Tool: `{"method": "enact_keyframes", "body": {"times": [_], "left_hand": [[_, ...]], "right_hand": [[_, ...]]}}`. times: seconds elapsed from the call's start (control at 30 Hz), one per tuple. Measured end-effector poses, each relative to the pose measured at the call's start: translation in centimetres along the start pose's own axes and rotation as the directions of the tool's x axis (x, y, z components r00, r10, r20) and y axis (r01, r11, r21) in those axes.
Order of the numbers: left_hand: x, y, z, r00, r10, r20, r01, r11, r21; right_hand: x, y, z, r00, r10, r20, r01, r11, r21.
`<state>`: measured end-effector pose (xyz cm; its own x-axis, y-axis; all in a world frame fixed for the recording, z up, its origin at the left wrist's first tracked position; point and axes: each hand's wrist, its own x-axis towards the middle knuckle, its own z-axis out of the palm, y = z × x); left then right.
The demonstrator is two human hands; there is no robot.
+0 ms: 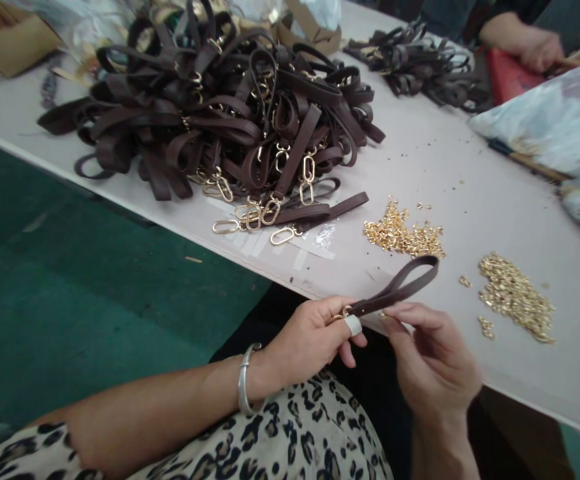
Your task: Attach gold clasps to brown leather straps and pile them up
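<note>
My left hand (315,340) is closed on the metal end of a dark brown leather wrist strap (400,283), whose loop points away to the right over the table edge. White tape wraps one of its fingers. Just beside the strap, my right hand (433,353) pinches a tiny gold piece (382,315) between thumb and fingertip; its exact kind is too small to make out. Beyond the hands lie a heap of small shiny gold fittings (403,233) and, farther right, a heap of paler gold fittings (515,297).
A large pile of brown straps (230,113) with gold clasps covers the table's left part. Another strap pile (415,63) lies at the back. A co-worker's hand (535,50) is near a red object (510,77). A plastic bag (555,123) stands at right, cardboard (13,40) at far left.
</note>
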<state>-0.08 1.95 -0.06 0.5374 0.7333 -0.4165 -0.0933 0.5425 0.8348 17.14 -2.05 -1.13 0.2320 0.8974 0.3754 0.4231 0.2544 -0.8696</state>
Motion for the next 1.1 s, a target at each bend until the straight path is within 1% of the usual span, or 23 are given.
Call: {"method": "enact_keyframes", "body": {"times": [0.1, 0.2, 0.3, 0.43, 0.63, 0.73, 0.8, 0.87, 0.93, 1.0, 1.1], "left_hand": [[-0.3, -0.2, -0.3, 0.999, 0.037, 0.012, -0.037, 0.999, 0.024], [-0.5, -0.4, -0.5, 0.999, 0.052, 0.010, -0.053, 0.997, 0.055], [-0.6, -0.6, -0.6, 0.998, 0.054, 0.013, -0.055, 0.996, 0.072], [-0.7, -0.5, -0.5, 0.996, 0.082, 0.036, -0.086, 0.987, 0.136], [-1.1, 0.1, -0.4, 0.982, 0.176, 0.070, -0.189, 0.923, 0.334], [-1.3, 0.1, -0.4, 0.974, 0.209, 0.084, -0.225, 0.893, 0.390], [-1.4, 0.0, -0.4, 0.969, 0.227, 0.097, -0.246, 0.869, 0.430], [-1.5, -0.1, -0.5, 0.960, 0.250, 0.127, -0.280, 0.831, 0.480], [-1.5, -0.3, -0.7, 0.948, 0.274, 0.164, -0.319, 0.789, 0.526], [-1.3, -0.5, -0.9, 0.936, 0.294, 0.195, -0.353, 0.749, 0.561], [-0.9, -0.6, -1.2, 0.918, 0.318, 0.235, -0.395, 0.699, 0.596]], "right_hand": [[-0.6, -0.2, 1.5, 0.998, -0.030, 0.055, 0.033, 0.998, -0.061], [-0.7, 0.0, 1.7, 0.997, -0.017, 0.073, 0.025, 0.994, -0.104], [-0.7, -0.1, 1.7, 0.997, -0.018, 0.080, 0.025, 0.997, -0.079], [-0.7, -0.5, 1.8, 0.999, -0.029, 0.045, 0.032, 0.997, -0.069], [-1.0, -1.1, 2.3, 0.999, -0.020, -0.046, 0.019, 0.999, -0.037], [-1.3, -1.0, 2.7, 0.991, 0.052, -0.124, -0.049, 0.998, 0.025], [-1.5, -0.9, 2.9, 0.975, 0.164, -0.152, -0.149, 0.983, 0.107], [-1.9, -0.7, 3.0, 0.947, 0.294, -0.131, -0.262, 0.940, 0.217], [-2.3, -0.5, 3.1, 0.915, 0.393, -0.094, -0.348, 0.885, 0.309], [-2.6, -0.2, 3.1, 0.892, 0.447, -0.064, -0.396, 0.841, 0.368], [-3.0, 0.3, 3.3, 0.876, 0.481, -0.032, -0.418, 0.793, 0.443]]}}
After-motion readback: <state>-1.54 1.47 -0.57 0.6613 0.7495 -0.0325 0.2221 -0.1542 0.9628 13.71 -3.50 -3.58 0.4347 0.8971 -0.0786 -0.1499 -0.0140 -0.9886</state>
